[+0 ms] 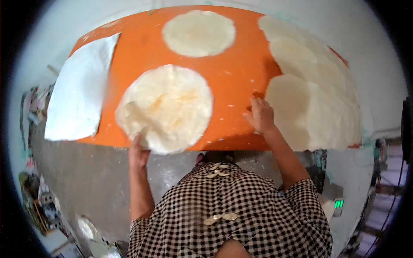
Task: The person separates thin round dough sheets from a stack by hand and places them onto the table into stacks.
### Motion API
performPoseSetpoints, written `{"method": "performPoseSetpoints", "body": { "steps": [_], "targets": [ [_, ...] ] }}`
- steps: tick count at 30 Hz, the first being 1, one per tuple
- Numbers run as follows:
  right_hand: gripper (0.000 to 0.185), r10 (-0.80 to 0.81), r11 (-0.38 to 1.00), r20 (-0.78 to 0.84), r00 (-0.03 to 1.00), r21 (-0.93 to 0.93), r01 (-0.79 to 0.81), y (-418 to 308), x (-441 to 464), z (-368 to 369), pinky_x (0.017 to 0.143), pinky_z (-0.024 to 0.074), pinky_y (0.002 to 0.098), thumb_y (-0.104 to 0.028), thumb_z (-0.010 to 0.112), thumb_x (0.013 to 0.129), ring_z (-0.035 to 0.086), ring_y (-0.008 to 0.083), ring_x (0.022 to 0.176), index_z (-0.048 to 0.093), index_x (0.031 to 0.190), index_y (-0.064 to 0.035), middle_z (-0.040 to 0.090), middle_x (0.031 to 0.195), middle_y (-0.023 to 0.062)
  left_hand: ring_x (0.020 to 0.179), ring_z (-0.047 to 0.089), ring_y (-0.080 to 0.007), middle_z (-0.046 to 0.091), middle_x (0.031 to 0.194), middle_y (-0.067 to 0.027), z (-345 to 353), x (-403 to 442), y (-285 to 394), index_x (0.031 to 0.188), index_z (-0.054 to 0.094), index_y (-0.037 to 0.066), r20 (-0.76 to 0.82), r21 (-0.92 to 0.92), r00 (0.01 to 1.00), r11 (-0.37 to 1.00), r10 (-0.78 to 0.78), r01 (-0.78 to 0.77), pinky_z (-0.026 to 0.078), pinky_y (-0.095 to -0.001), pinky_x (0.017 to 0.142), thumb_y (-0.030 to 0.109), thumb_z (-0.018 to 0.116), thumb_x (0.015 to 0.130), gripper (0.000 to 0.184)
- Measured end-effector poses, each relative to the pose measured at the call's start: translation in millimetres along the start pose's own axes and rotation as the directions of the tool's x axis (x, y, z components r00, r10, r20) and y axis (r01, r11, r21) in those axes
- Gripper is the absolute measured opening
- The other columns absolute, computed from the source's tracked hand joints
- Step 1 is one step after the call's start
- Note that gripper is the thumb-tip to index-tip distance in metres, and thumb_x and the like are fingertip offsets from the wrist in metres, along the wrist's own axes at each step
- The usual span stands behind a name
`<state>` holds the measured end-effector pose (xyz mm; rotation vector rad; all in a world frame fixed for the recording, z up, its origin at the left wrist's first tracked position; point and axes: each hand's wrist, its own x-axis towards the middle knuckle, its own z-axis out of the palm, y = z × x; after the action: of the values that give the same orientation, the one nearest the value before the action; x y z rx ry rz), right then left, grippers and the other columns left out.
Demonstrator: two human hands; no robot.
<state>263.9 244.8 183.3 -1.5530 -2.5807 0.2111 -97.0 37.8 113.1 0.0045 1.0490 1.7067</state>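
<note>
Cream-coloured with yellowish patches, a thin round sheet (191, 116) is pinched at its near edge by the left hand (139, 154) and partly curled over there; the rest is spread on the orange counter (243, 71) ahead of that hand. The right hand (260, 115) is held with thumb and fingers apart, just beside overlapping pale sheets (331, 114) on its right. Beyond both hands, a second round (198, 33) is laid flat. Left of the left hand, a white sheet (79, 90) is spread.

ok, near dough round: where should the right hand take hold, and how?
Probably the right rim of the near dough round, right hand sliding in low from the right. That rim lies flat; the left hand holds the folded near-left edge.
</note>
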Motion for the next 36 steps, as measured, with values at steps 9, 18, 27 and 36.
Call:
{"method": "performPoseSetpoints", "body": {
  "steps": [9, 18, 27, 36],
  "targets": [
    [0.074, -0.526, 0.644, 0.287, 0.801, 0.75, 0.154, -214.6, 31.2, 26.7, 0.091, 0.038, 0.0338, -0.023, 0.069, 0.068, 0.045, 0.0243, 0.112, 0.033, 0.127, 0.0002, 0.043, 0.124, 0.019, 0.107, 0.049, -0.0259, 0.047, 0.12, -0.0093, 53.6, -18.4, -16.1, 0.124, 0.039, 0.007, 0.144, -0.117, 0.985, 0.99, 0.094, -0.078, 0.043, -0.0425, 0.085, 0.04, 0.056, 0.082, 0.056],
    [0.035, -0.525, 0.505, 0.373, 0.765, 0.86, -0.073, -211.1, 41.8, 50.5, 0.071, 0.0447, 0.0321, -0.012, 0.05, 0.071, 0.057, 0.021, 0.079, 0.052, 0.103, 0.001, 0.06, 0.085, 0.0151, 0.104, 0.05, -0.0224, 0.049, 0.117, -0.009, 45.6, -16.9, -15.4, 0.124, 0.037, 0.006, 0.107, -0.019, 0.993, 0.999, 0.042, -0.04, 0.043, -0.0401, 0.084, 0.031, 0.05, 0.087, 0.046],
    [0.025, -0.275, 0.819, 0.239, 0.931, 0.565, 0.097, -221.0, 29.9, 62.8, 0.067, 0.0457, 0.0358, -0.015, 0.051, 0.073, 0.06, 0.0254, 0.073, 0.059, 0.093, -0.002, 0.061, 0.078, 0.0165, 0.092, 0.055, -0.0211, 0.056, 0.102, -0.0104, 47.8, -20.4, -22.1, 0.114, 0.044, -0.003, -0.09, 0.074, 0.996, 0.997, -0.007, 0.014, 0.045, -0.0354, 0.08, 0.013, 0.048, 0.088, 0.032],
    [0.031, -0.177, 0.507, 0.041, 0.983, 0.86, 0.056, -41.4, 132.3, -53.6, 0.068, 0.0475, 0.0296, -0.011, 0.057, 0.077, 0.058, 0.0134, 0.077, 0.056, 0.103, 0.0038, 0.061, 0.087, 0.0061, 0.091, 0.053, -0.0249, 0.053, 0.1, -0.0117, -54.6, 58.7, -72.2, 0.108, 0.045, -0.002, -0.139, -0.008, 0.98, 0.99, -0.14, 0.14, 0.045, -0.0394, 0.078, 0.014, 0.045, 0.088, 0.025]
  ]
}}
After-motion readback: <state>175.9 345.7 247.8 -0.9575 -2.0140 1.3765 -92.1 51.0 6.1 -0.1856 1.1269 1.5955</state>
